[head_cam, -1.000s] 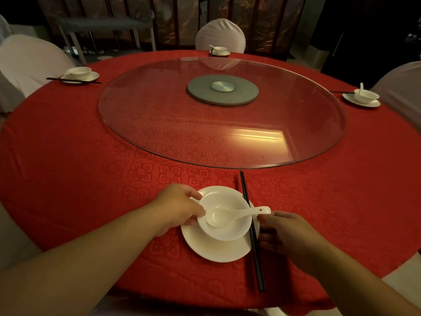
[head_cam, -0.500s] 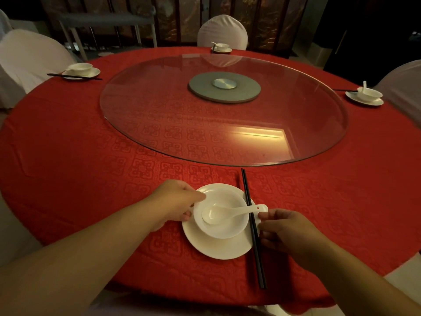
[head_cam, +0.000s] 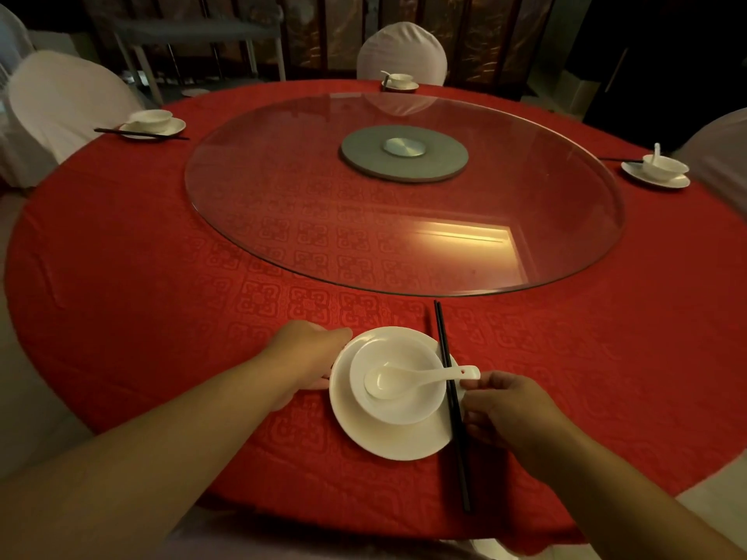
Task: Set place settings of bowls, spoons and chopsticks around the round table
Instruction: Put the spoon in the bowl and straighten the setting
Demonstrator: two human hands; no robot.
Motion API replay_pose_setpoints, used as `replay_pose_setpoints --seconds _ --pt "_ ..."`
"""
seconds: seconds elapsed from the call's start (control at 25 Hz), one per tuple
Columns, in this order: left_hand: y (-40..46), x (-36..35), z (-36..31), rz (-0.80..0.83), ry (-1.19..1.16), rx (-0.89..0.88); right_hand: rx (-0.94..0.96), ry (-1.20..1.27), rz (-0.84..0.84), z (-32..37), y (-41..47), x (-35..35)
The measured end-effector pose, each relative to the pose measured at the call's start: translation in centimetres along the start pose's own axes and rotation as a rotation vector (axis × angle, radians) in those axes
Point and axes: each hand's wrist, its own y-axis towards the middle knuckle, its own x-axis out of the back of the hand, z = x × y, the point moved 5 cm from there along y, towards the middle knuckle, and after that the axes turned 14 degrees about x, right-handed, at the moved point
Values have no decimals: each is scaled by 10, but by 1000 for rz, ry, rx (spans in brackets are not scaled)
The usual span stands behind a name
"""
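Red patterned cloth is covering the round tabletop (head_cam: pixel 133 276), with a glass turntable (head_cam: pixel 404 196) sitting at its centre and white-covered chairs (head_cam: pixel 60 99) standing around the rim. Nearest the camera, just this side of the turntable's edge, a person is finishing one place setting: a white bowl (head_cam: pixel 398 381) is sitting on a white saucer (head_cam: pixel 388 438), a white spoon (head_cam: pixel 412 379) is lying in the bowl with its handle pointing right, and a pair of black chopsticks (head_cam: pixel 452 402) is lying along the saucer's right edge, passing under the spoon handle. The left hand (head_cam: pixel 307 357) is resting against the saucer's left rim, fingers curled at its edge; whether they are actually gripping it cannot be told from this angle. The right hand (head_cam: pixel 505 410) is working just right of the chopsticks, thumb and fingers pinching lightly at the tip of the spoon handle. Three other settings are already standing beyond the turntable: one to its far left (head_cam: pixel 151 123), one at its far side (head_cam: pixel 399 82) and one to its right (head_cam: pixel 657 171). Judging by this, the step in hand is the final squaring-up of the near setting. The next move likely calls for releasing both hands without nudging the spoon, leaving the chopsticks straight, before moving on to any seat not yet laid.
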Motion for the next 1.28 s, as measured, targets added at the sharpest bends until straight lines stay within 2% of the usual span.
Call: replay_pose_setpoints --seconds 0.12,0.24,0.36,0.48,0.64,0.8,0.96,1.12,1.28 --pt "-11 11 -1 -5 59 -8 -29 -16 -4 3 -8 9" --pt "-39 43 -3 -112 229 -129 -20 -103 -113 19 -22 34" --pt "-90 88 -7 -185 339 -208 77 -219 -132 78 -37 51" --pt "-132 140 -20 -235 332 -246 252 -421 0 156 -48 29" --pt "-167 233 -53 -331 298 -350 567 -752 192 272 -70 -74" --pt "-165 358 -76 -402 305 -490 800 -896 268 358 -98 -227" --pt "-157 490 -84 -434 364 -578 915 -978 283 412 -115 -380" --pt "-138 618 -79 -436 441 -546 963 -1067 380 450 -119 -530" --pt "-90 715 -87 -514 522 -520 1011 -1109 421 481 -88 -644"
